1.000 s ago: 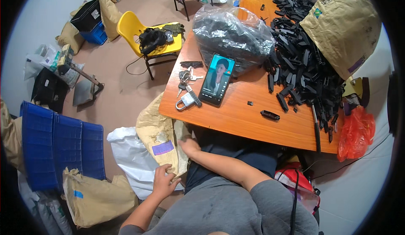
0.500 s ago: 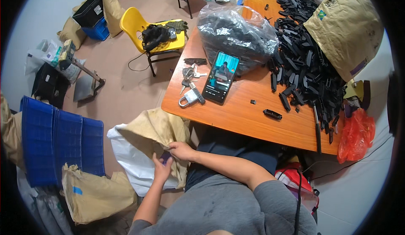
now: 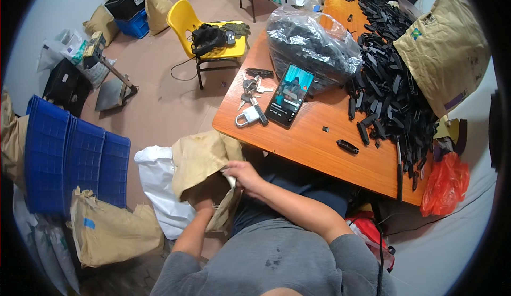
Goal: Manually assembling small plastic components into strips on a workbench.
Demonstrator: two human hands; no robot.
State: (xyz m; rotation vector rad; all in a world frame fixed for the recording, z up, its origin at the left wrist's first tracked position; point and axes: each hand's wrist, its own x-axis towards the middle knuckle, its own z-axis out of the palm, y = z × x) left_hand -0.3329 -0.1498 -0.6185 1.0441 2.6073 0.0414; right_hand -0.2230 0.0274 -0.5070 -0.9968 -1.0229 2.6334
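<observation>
A tan paper sack (image 3: 199,155) hangs beside my lap at the table's near left corner, its mouth gaping toward me. With my right hand (image 3: 244,174) I pinch the sack's rim on its right side. My left hand (image 3: 205,205) reaches into the sack's mouth; only the wrist and the back edge of the hand show, and the fingers are hidden inside. Against the sack's left side lies a white woven bag (image 3: 159,189).
On the wooden table (image 3: 314,157) lie a phone (image 3: 290,95), a padlock with keys (image 3: 249,116), a clear plastic bag of dark parts (image 3: 314,46) and a pile of black plastic pieces (image 3: 380,99). Blue baskets (image 3: 80,163) and another tan sack (image 3: 114,232) stand left. A yellow chair (image 3: 183,22) stands beyond.
My left hand has gone from outside the sack's rim down into its mouth. My right hand has moved up and right with the rim, and the opening is wider. The view has shifted slightly.
</observation>
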